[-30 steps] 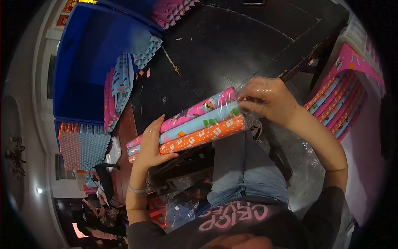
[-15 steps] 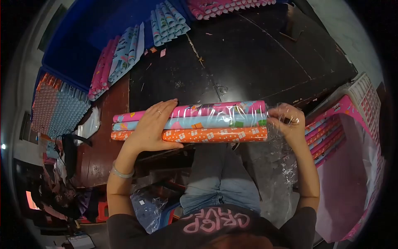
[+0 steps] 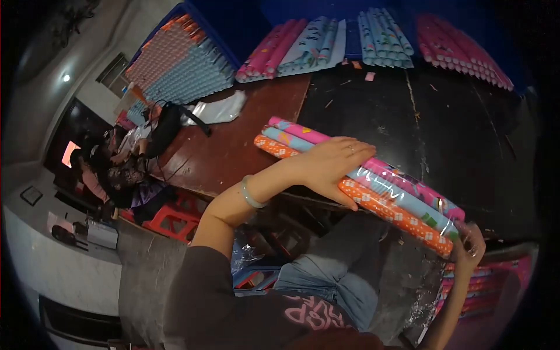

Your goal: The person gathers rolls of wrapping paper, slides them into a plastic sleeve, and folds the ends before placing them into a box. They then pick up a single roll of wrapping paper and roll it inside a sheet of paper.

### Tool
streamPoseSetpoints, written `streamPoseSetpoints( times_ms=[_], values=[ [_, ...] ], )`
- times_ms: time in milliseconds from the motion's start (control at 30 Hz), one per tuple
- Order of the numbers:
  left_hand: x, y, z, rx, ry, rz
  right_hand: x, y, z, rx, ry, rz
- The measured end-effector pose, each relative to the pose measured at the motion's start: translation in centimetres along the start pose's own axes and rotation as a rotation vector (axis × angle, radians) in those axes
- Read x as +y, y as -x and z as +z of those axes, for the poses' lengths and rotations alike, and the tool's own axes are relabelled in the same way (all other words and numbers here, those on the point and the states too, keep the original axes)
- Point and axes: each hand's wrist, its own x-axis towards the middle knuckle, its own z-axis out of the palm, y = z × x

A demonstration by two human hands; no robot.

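Note:
Three rolls of wrapping paper, pink [image 3: 389, 171], light blue [image 3: 382, 189] and orange with white gift prints [image 3: 382, 210], lie side by side in a clear plastic sleeve [image 3: 411, 204]. The pack slants down to the right over the table's front edge. My left hand [image 3: 338, 166] grips it around the middle, fingers across the top and thumb along the orange roll. At the right end, my right hand [image 3: 468, 248] is closed on the end of the sleeve; its fingertips are slightly blurred.
Rows of pink [image 3: 461, 49] and blue paper rolls [image 3: 382, 41] line the back of the dark table [image 3: 466, 134]. A large stack of rolls [image 3: 175, 70] stands in a blue bin at left. People sit beyond a red stool [image 3: 175, 219]. More packs [image 3: 490, 286] fill a container at lower right.
The view has swung left. The pack has tilted, its right end now lower, and both hands have stayed on it. The red stool and seated people show more fully.

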Motion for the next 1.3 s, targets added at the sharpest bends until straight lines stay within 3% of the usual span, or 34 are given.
streamPoseSetpoints(
  times_ms=[33, 67, 133, 200, 267, 400, 467, 533, 600, 667, 767, 833, 867, 933, 967, 1033, 1167, 1267, 1300],
  values=[
    [0.1, 0.0, 0.0, -0.007, 0.025, 0.015, -0.1, 0.3, 0.4, 0.038, -0.24, 0.047],
    [0.1, 0.1, 0.1, 0.005, 0.034, 0.016, 0.0, 0.1, 0.4, 0.034, -0.249, 0.042],
    [0.0, -0.1, 0.1, 0.011, 0.032, 0.011, 0.0, -0.5, -0.2, -0.014, -0.136, -0.077],
    [0.0, 0.1, 0.3, 0.02, 0.035, 0.01, -0.1, -0.4, 0.2, 0.013, -0.171, -0.037],
    [0.0, 0.0, 0.4, 0.063, 0.01, 0.034, -0.8, -0.7, -0.3, -0.048, -0.002, -0.089],
    [-0.1, 0.1, 0.4, 0.028, 0.031, 0.014, -1.2, -1.2, -1.1, -0.147, -0.061, 0.03],
    [-0.2, 0.1, 0.5, 0.046, 0.034, 0.036, -1.4, -1.6, -0.8, -0.071, -0.113, -0.273],
    [-0.3, 0.1, 0.5, 0.048, 0.039, 0.038, -2.0, -1.5, -1.5, -0.079, 0.032, -0.324],
    [-0.3, 0.2, 0.6, 0.044, 0.053, 0.046, -1.7, -1.1, -2.1, -0.145, 0.378, -0.599],
    [-0.4, 0.0, 0.6, 0.053, 0.05, 0.061, -0.8, -1.0, -1.8, -0.085, 0.361, -0.658],
    [-0.3, 0.0, 0.6, 0.049, 0.041, 0.04, -0.3, -0.7, -1.8, -0.074, 0.378, -0.497],
    [-0.3, 0.0, 0.6, 0.047, 0.039, 0.033, -0.4, -0.5, -1.9, -0.174, -0.274, 0.143],
    [-0.3, 0.0, 0.7, 0.047, 0.036, 0.028, -0.5, -0.8, -1.7, -0.175, -0.274, 0.145],
    [-0.2, 0.0, 0.7, 0.045, 0.032, 0.029, -1.1, -1.4, -1.1, -0.11, -0.154, -0.2],
    [-0.2, 0.0, 0.7, 0.043, 0.025, 0.029, -0.9, -1.4, -1.1, -0.11, -0.153, -0.199],
    [-0.2, 0.0, 0.5, 0.043, 0.037, 0.037, -0.5, -1.7, -1.0, -0.045, 0.27, -0.642],
    [-0.2, 0.0, 0.6, 0.045, 0.044, 0.045, -1.0, -1.6, -1.4, -0.088, 0.337, -0.697],
    [-0.2, -0.1, 0.7, 0.032, 0.035, 0.023, -0.3, -1.6, -1.2, -0.076, 0.22, -0.598],
    [-0.2, -0.1, 0.6, 0.032, 0.036, 0.023, -0.1, -1.3, -1.3, -0.072, 0.15, -0.457]
  ],
)
